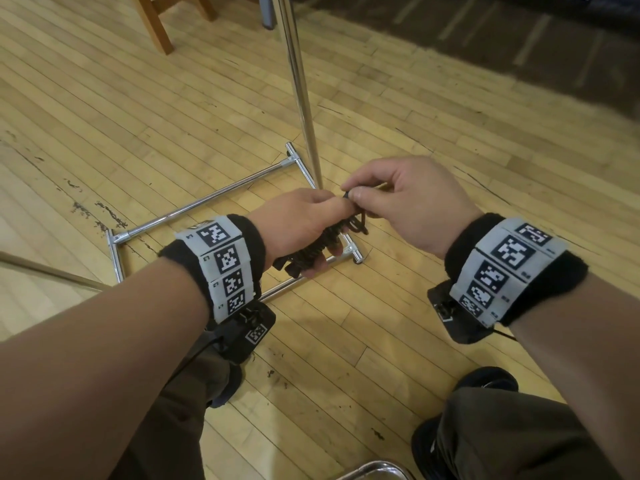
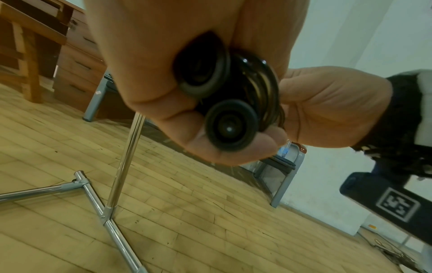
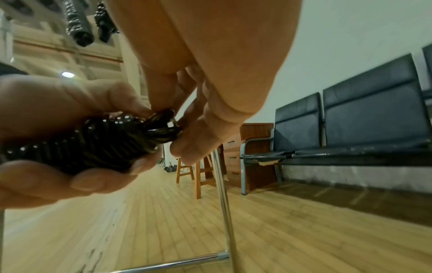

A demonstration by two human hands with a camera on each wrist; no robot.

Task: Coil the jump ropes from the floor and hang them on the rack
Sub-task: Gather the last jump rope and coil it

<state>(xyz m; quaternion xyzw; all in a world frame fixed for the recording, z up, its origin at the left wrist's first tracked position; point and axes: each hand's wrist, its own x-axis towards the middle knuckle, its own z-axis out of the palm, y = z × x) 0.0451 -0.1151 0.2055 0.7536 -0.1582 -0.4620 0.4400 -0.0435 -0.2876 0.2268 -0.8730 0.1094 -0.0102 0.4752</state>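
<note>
A black jump rope bundle (image 1: 320, 240), its cord wound tightly round the two handles, lies in my left hand (image 1: 304, 225), whose fingers curl round it. The handles' round end caps (image 2: 231, 125) face the left wrist camera. My right hand (image 1: 356, 195) pinches the cord loops (image 3: 161, 125) at the bundle's upper end between thumb and fingers. Both hands hover above the chrome rack's base (image 1: 194, 206), beside its upright pole (image 1: 301, 88). High in the right wrist view, two other black wound bundles (image 3: 79, 27) hang down.
Wooden strip floor (image 1: 138, 109) all round. A wooden stool (image 1: 156, 19) stands far left, black bench seats (image 3: 350, 120) and a wooden drawer cabinet (image 3: 252, 151) along the wall. My shoes (image 1: 485, 382) and knees are at the bottom, with a chrome curve (image 1: 374, 471) at the frame's lower edge.
</note>
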